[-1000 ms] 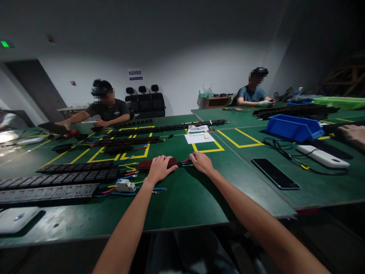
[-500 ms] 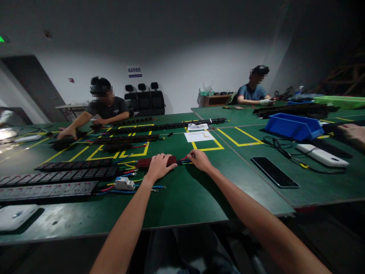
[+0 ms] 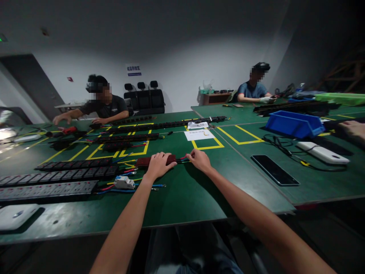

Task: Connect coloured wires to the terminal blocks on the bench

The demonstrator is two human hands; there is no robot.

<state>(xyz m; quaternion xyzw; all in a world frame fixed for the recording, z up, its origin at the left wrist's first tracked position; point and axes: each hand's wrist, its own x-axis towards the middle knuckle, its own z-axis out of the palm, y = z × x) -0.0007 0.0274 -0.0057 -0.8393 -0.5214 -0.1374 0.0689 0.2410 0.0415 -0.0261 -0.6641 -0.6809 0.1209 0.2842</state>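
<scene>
Both bare forearms are stretched forward. The open left hand is laid palm down, with its fingers spread slightly and the thumb held sideways. The bare right hand is curled, its thumb and index finger brought close together.

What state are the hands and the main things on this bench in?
Left hand: laid over the red block
Red block: flat, partly covered
Right hand: pinching wires
Wires: pinched at one end
Phone: flat, screen dark
Blue bin: upright, open-topped
Socket strips: lying sockets up
Papers: lying on the bench
</scene>
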